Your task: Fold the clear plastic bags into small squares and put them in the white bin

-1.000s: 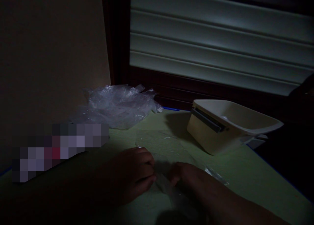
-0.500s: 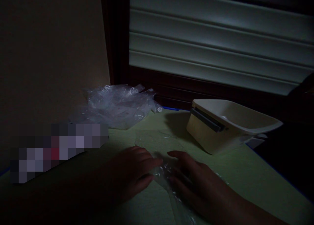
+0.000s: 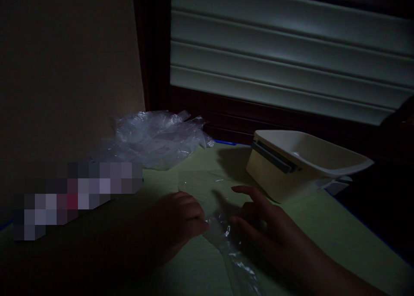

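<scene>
A clear plastic bag lies flat across the table between my hands, creased and shiny along its right part. My left hand is closed, with thumb and forefinger pinched at the bag's left edge. My right hand hovers over the bag's right side, its forefinger stretched out and the thumb apart from it. The other right fingers are bent and partly in shadow. Nothing shows in the right hand's grasp.
Crumpled clear plastic bags are heaped at the back left. A cream bin with a grey handle stands at the back right near the green table's edge. A blurred-out item lies left. A slatted shutter rises behind.
My right hand has lifted off the bag, with its forefinger stretched further forward. The left fingers have closed together at the bag's edge. The bin and the heap have stayed put.
</scene>
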### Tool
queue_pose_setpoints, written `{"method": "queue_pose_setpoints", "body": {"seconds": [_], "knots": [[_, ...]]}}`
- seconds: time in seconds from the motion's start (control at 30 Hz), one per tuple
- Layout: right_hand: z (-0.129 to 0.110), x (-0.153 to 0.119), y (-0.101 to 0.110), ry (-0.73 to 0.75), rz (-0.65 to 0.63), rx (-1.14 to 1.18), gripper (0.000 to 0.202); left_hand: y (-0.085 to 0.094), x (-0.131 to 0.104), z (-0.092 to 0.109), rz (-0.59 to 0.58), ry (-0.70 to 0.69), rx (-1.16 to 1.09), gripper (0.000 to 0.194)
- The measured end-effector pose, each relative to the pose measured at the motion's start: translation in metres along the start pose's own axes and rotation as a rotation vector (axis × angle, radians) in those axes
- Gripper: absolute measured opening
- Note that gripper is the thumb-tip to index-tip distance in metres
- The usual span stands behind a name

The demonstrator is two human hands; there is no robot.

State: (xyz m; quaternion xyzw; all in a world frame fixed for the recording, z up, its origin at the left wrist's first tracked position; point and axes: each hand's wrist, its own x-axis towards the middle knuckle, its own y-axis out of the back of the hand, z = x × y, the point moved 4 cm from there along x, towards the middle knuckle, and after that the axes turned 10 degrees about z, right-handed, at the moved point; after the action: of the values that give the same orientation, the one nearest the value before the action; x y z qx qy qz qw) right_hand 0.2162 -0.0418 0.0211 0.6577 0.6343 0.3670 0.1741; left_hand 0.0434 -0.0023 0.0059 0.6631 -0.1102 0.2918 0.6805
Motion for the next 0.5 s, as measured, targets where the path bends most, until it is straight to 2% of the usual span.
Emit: {"method": "queue_pose_setpoints", "body": {"seconds": [0.13, 0.23, 0.37, 0.5], "knots": [[0.006, -0.001, 0.003, 0.159, 0.108, -0.281, 0.054, -0.003, -0.003, 0.0, 0.017, 0.0, 0.011, 0.011], [0.001, -0.001, 0.003, 0.295, 0.16, -0.405, 0.049, 0.002, -0.003, 0.001, 0.079, 0.034, 0.016, 0.012], [-0.015, -0.002, -0.002, 0.455, 0.073, -0.479, 0.02, 0.008, 0.0, 0.014, 0.077, -0.034, 0.016, 0.017], [-0.025, -0.009, -0.012, 0.597, -0.051, -0.514, 0.015, 0.005, 0.0, 0.025, -0.011, -0.034, 0.055, 0.016]]}}
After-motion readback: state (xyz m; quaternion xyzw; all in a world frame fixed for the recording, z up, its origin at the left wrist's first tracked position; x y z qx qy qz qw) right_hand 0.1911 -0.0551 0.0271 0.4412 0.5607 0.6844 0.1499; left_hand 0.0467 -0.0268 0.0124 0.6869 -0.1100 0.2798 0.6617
